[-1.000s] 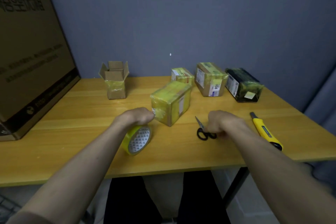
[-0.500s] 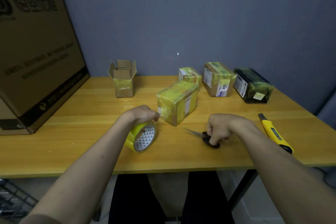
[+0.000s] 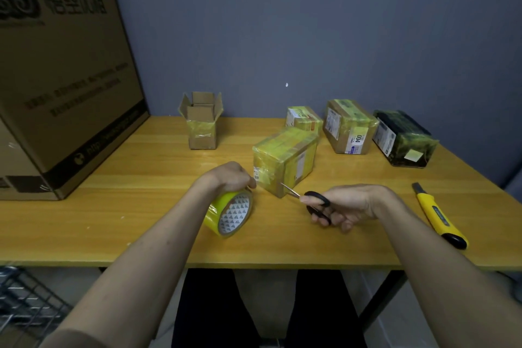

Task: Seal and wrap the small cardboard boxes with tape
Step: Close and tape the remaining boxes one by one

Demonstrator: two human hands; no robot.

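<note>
A small cardboard box wrapped in yellow tape (image 3: 285, 158) lies in the middle of the wooden table (image 3: 141, 206). My left hand (image 3: 228, 178) grips a roll of yellow tape (image 3: 230, 213) just left of the box's near corner. A short strip of tape runs from the roll to the box. My right hand (image 3: 350, 205) holds black-handled scissors (image 3: 313, 202), lifted off the table. Their blades point left, tips at the box's near corner beside the strip.
An open small box (image 3: 202, 124) stands at the back left. Three wrapped boxes (image 3: 348, 130) line the back right by the wall. A yellow utility knife (image 3: 436, 216) lies at the right. A big cardboard carton (image 3: 56, 79) fills the left end.
My right hand has picked the scissors up from the table and brought their blades left to the taped box's near corner. My left hand stays on the tape roll.
</note>
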